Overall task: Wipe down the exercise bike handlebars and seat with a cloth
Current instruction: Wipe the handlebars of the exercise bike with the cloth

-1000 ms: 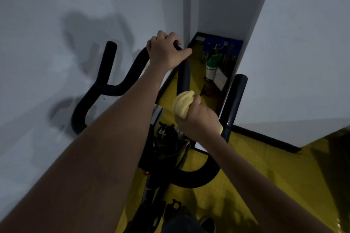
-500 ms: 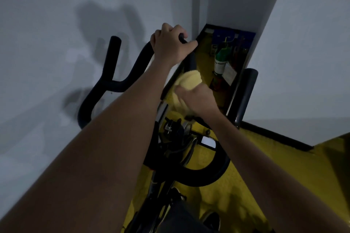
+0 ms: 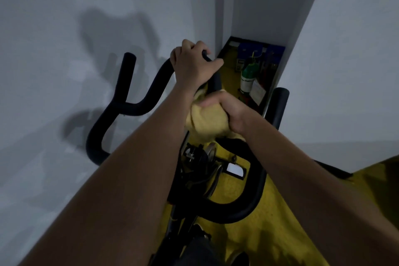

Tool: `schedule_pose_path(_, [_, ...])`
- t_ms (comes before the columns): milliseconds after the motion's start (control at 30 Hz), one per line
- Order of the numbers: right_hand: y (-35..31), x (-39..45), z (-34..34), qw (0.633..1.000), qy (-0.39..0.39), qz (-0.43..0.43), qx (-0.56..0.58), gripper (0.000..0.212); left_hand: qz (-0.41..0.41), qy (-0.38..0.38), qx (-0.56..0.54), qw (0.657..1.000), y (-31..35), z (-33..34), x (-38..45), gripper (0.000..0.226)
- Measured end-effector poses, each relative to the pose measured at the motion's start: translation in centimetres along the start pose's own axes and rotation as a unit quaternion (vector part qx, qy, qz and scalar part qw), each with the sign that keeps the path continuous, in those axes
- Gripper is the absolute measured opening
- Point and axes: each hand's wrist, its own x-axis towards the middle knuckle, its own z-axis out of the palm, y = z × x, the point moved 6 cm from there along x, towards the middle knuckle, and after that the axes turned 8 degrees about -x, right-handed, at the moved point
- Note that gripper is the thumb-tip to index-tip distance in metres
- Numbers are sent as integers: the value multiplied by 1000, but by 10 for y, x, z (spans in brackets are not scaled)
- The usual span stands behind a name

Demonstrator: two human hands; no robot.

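Pale walls close in on a yellow floor (image 3: pixel 269 242) where we stand over the black handlebars (image 3: pixel 127 106) of an exercise bike. Our left hand (image 3: pixel 194 65) is curled tight round the top of the centre loop, while our right hand (image 3: pixel 228 112) clutches a yellow cloth (image 3: pixel 207 121) bunched against the bar just below it. A green bottle (image 3: pixel 248 77) stands in the corner.

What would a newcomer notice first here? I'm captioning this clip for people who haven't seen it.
The yellow cloth, bunched in the right hand at centre, stands out brightest. Just above it, the left hand grips the black handlebars, which loop across the frame over the yellow floor.
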Motion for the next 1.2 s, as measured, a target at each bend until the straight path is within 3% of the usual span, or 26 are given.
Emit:
schedule_pose_path(100, [-10,8,6,996,34,-38,74,62,-2,17,-8,1000,-1,4,1,40])
schedule_pose_path(200, [-9,9,-3,984,133,-94,71,36,-13,39,-23,999,-1,2,-2,41])
schedule_pose_path(333, [-5,1,-5,942,255,-177,-125,24,-19,34,-43,998,5,7,-14,53])
schedule_pose_path(433, [19,-19,-2,918,290,-137,-232,43,-38,31,-43,998,9,11,-23,77])
schedule_pose_path(567, [32,-46,6,805,365,-99,-458,62,-131,11,-82,988,7,15,-32,101])
schedule_pose_path(633, [36,-47,7,772,379,-111,-498,67,-162,13,-116,980,10,17,-41,110])
schedule_pose_path(733, [36,-43,0,804,330,-133,-476,59,-194,18,-136,971,17,22,-60,119])
schedule_pose_path(833, [28,-23,-7,903,162,-145,-371,37,-289,1,-222,931,12,30,-74,116])
schedule_pose_path(900, [21,-20,-7,954,44,-106,-278,36,-354,-49,-316,879,3,38,-73,93])
schedule_pose_path(1000, [20,-15,-5,966,-57,-44,-248,41,-356,-200,-400,821,0,49,-65,27])
schedule_pose_path(1067, [21,-9,-3,965,-39,-58,-254,31,-352,-243,-440,790,4,50,-68,13])
schedule_pose_path(1133, [26,-9,-4,950,40,-95,-294,40,-349,-242,-439,792,7,52,-71,15])
schedule_pose_path(1200, [34,-26,-5,904,145,-113,-386,48,-345,-207,-434,806,10,54,-75,21])
